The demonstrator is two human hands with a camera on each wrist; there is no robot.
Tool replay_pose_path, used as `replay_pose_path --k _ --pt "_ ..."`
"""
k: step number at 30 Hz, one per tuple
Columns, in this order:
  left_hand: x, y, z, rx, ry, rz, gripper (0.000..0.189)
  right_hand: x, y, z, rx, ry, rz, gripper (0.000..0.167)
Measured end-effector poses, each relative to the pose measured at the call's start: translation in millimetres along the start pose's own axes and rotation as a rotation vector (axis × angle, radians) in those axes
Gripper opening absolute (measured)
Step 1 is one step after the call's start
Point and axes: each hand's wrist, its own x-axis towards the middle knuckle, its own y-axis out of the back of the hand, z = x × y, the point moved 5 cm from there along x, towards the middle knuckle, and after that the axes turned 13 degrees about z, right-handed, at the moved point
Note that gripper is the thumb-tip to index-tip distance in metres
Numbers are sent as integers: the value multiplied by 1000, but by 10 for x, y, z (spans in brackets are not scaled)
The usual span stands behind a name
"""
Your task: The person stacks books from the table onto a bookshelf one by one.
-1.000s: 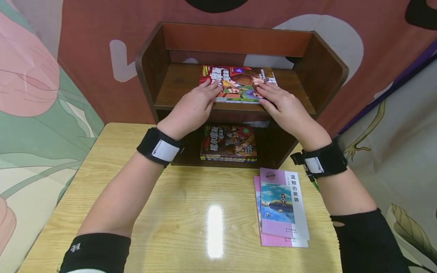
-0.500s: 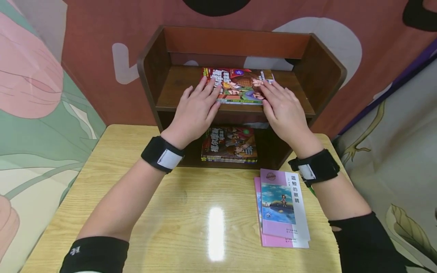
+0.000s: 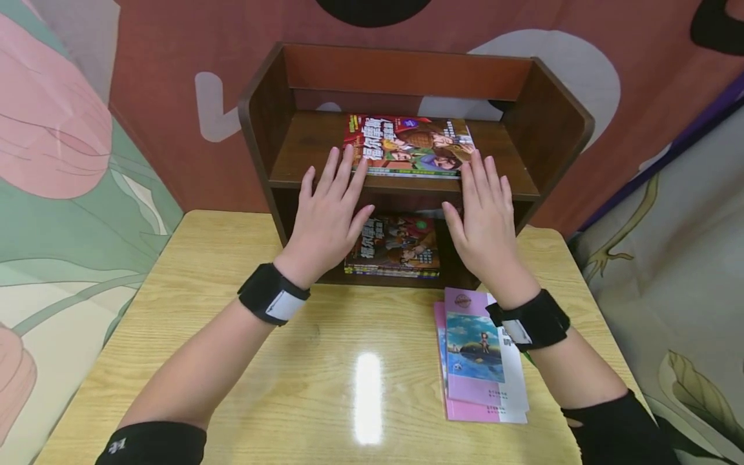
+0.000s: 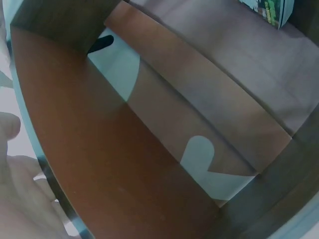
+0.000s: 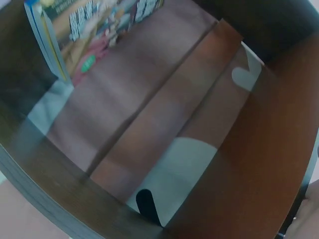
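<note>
Red comic-style books [image 3: 415, 143] lie flat in a low stack on the upper board of a dark brown bookshelf [image 3: 516, 169]. My left hand [image 3: 325, 219] has its fingers straight, with the fingertips overlapping the stack's near left corner in the head view. Also with straight fingers, my right hand [image 3: 485, 223] is in front of the shelf, its fingertips by the stack's near right corner. Neither hand grips anything. A second stack of similar books [image 3: 402, 242] rests on the lower level, partly covered by my left thumb. It shows at the top of the right wrist view as books [image 5: 94, 37].
Two pink-and-white booklets [image 3: 473, 387], one overlapping the other, lie on the wooden table [image 3: 290, 387] at the right, partly under my right wrist strap. A patterned cloth [image 3: 157, 97] hangs behind the shelf, and more fabric [image 3: 657, 258] is at the right.
Both hands have drawn back from the upper stack toward the shelf's front edge. The fingers have straightened, and more of the top cover shows. The books have stayed on the upper board.
</note>
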Motion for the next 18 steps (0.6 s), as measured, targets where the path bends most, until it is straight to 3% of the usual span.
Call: replay_pose_path --k 8,11,13,18 --pt "-372 -7 65 -33 -15 18 71 -434 64 -70 90 -11 22 71" --pt "-560 -50 109 -50 -14 -14 72 -632 79 -60 115 -26 -5 71" --pt "-702 -119 133 -60 3 -68 72 -782 49 -49 122 -39 -47 72" --pt "-1121 -384 196 -119 83 -285 70 -1194 -123 -30 117 -92 -218 76"
